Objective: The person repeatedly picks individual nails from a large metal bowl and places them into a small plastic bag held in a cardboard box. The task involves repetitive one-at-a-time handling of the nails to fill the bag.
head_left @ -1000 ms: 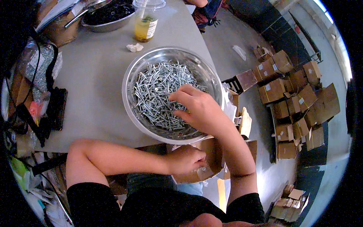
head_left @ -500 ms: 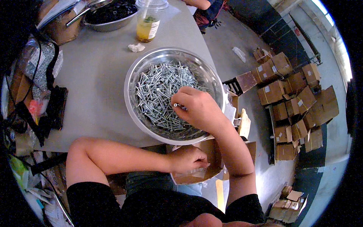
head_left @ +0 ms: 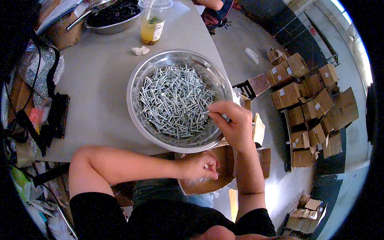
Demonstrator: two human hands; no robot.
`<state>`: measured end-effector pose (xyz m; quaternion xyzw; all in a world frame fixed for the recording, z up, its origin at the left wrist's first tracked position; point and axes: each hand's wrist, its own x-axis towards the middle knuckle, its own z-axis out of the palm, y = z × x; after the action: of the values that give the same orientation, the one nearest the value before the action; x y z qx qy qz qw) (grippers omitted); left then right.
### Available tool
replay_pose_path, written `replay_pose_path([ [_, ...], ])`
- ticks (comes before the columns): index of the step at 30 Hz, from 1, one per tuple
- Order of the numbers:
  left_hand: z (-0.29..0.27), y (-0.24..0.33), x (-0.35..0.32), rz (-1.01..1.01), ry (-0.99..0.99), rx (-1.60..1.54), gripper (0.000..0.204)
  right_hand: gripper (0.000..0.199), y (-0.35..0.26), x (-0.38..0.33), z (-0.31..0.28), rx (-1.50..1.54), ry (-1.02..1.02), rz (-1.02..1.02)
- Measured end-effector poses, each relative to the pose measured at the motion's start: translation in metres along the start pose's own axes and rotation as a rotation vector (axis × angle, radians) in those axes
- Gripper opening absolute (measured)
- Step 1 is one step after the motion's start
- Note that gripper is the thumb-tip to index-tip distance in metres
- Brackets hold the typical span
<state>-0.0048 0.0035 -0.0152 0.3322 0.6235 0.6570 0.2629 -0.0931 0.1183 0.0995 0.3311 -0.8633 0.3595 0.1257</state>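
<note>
A wide steel bowl (head_left: pixel 138 122) at the table's front edge holds a heap of silvery screws (head_left: pixel 176 100). Over the bowl's right rim is my right hand (head_left: pixel 234 122), closed in a pinch, with a screw (head_left: pixel 205 112) sticking out from between thumb and forefinger. Below the bowl, my left hand (head_left: pixel 199 166) has its fingers curled round a small clear plastic bag (head_left: pixel 200 176). That bag hangs above an open cardboard box (head_left: pixel 224 166); how full the bag is, I cannot make out.
A plastic cup of yellow drink (head_left: pixel 152 30), a crumpled tissue (head_left: pixel 140 51) and a metal basin of dark pieces (head_left: pixel 113 20) stand behind the bowl. Bagged hardware (head_left: pixel 42 74) lies at the left. Stacked cardboard boxes (head_left: pixel 312 108) fill the right side. Another person's arm (head_left: pixel 210 4) shows at the top.
My right hand has drawn back from over the screws to the bowl's right rim, still pinching. The left hand has turned slightly, its fingers a little higher.
</note>
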Motion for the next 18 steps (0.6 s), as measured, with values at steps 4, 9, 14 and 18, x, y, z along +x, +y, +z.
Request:
replay_pose_path([
  [4,0.000,0.003,-0.001,-0.062,0.009,-0.093,0.036,0.017,-0.009,-0.016,-0.004,-0.078,0.144,-0.050],
  [9,0.005,0.003,0.000,0.004,0.117,0.015,0.040,0.017,-0.025,-0.060,-0.023,0.017,0.100,-0.033],
  [14,0.021,-0.011,0.001,0.187,0.331,0.098,0.033,0.017,-0.023,-0.104,-0.030,-0.002,0.072,0.054],
  [18,0.013,0.001,-0.005,0.038,0.146,0.062,0.028,0.017,-0.021,-0.131,-0.035,0.042,0.033,0.164],
])
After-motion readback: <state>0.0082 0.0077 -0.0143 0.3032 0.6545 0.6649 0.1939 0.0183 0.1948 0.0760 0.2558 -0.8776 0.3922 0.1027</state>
